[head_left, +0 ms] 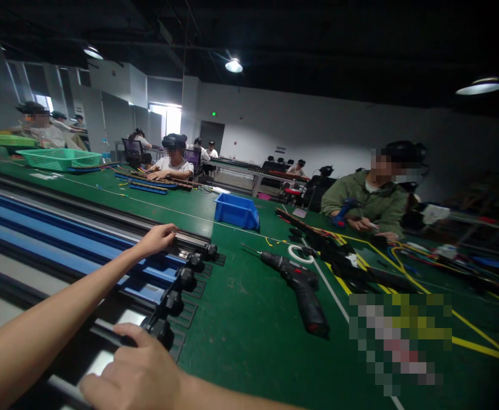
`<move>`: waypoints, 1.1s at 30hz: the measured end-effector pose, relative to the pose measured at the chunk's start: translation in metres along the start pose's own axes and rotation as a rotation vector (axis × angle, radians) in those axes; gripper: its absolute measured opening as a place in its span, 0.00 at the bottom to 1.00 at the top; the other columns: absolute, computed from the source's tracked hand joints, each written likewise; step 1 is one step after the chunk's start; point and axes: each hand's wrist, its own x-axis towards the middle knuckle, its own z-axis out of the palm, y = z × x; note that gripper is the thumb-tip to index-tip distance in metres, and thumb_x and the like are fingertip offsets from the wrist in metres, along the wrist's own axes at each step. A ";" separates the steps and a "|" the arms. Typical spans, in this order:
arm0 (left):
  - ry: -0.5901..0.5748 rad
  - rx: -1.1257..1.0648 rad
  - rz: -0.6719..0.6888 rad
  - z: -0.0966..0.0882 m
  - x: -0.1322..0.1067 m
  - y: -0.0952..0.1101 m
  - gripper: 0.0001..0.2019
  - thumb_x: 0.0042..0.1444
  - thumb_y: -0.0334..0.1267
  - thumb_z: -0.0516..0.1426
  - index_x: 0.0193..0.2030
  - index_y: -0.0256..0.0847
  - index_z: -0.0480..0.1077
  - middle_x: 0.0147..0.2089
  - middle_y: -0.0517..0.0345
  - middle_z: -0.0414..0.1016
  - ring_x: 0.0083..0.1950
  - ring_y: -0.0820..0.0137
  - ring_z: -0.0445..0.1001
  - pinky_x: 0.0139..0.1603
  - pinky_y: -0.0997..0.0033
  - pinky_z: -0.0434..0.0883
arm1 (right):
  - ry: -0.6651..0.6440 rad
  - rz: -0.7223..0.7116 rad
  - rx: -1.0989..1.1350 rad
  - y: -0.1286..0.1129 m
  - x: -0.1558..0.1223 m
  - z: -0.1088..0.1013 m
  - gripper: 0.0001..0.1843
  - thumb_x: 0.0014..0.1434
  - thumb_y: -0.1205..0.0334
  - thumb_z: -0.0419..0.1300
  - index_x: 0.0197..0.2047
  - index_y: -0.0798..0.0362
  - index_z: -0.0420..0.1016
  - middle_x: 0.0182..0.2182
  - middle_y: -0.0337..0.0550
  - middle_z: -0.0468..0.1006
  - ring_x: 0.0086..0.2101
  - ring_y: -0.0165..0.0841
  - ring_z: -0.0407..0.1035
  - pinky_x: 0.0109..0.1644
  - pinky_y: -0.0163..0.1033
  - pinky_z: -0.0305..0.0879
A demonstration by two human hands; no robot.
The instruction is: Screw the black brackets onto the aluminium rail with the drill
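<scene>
Several long blue and grey metal rails (23, 219) lie side by side at the left, each with a black threaded fitting (187, 279) at its end. My left hand (157, 238) is at the far rails near their right ends, fingers bent and closed; what is under them is hidden. Closer to me, my right hand (136, 370) lies over the near rail ends, its fingers curled in and their tips partly hidden. Whether either hand grips a rail, I cannot tell. A black cordless drill (294, 285) with a long bit lies right of the fittings, touched by neither hand.
On the green table (240, 302) are a blue bin (236, 212), a white ring-shaped piece (300, 254) and a green basket (59, 159). Dark strips and coloured wires (403, 256) lie at the right. A co-worker in a green jacket (364, 199) sits across; others sit farther back.
</scene>
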 end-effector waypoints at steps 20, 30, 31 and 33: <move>-0.019 -0.020 0.009 -0.001 0.000 -0.002 0.18 0.57 0.46 0.51 0.46 0.40 0.74 0.27 0.58 0.75 0.28 0.67 0.73 0.29 0.72 0.66 | -0.077 0.909 -0.377 0.172 -0.118 -0.073 0.15 0.66 0.64 0.48 0.35 0.53 0.75 0.32 0.42 0.78 0.36 0.33 0.70 0.66 0.47 0.45; -0.018 -0.002 0.008 0.000 0.000 -0.002 0.18 0.58 0.46 0.50 0.46 0.40 0.74 0.28 0.58 0.75 0.29 0.66 0.73 0.30 0.72 0.67 | -0.359 1.092 -0.294 0.178 -0.119 -0.085 0.20 0.58 0.46 0.59 0.47 0.52 0.75 0.48 0.50 0.73 0.50 0.41 0.66 0.52 0.43 0.60; -0.019 -0.001 0.007 0.000 0.000 -0.002 0.18 0.58 0.46 0.50 0.46 0.40 0.74 0.28 0.58 0.75 0.29 0.66 0.73 0.30 0.72 0.67 | -0.411 1.121 -0.278 0.178 -0.119 -0.089 0.24 0.57 0.43 0.60 0.50 0.51 0.75 0.50 0.51 0.72 0.50 0.43 0.67 0.51 0.44 0.61; -0.021 0.000 0.006 0.000 0.000 -0.002 0.18 0.58 0.46 0.50 0.46 0.40 0.74 0.27 0.58 0.75 0.29 0.66 0.73 0.30 0.72 0.66 | -0.494 1.196 -0.260 0.178 -0.117 -0.098 0.33 0.53 0.39 0.61 0.57 0.50 0.70 0.53 0.54 0.71 0.51 0.47 0.67 0.50 0.46 0.62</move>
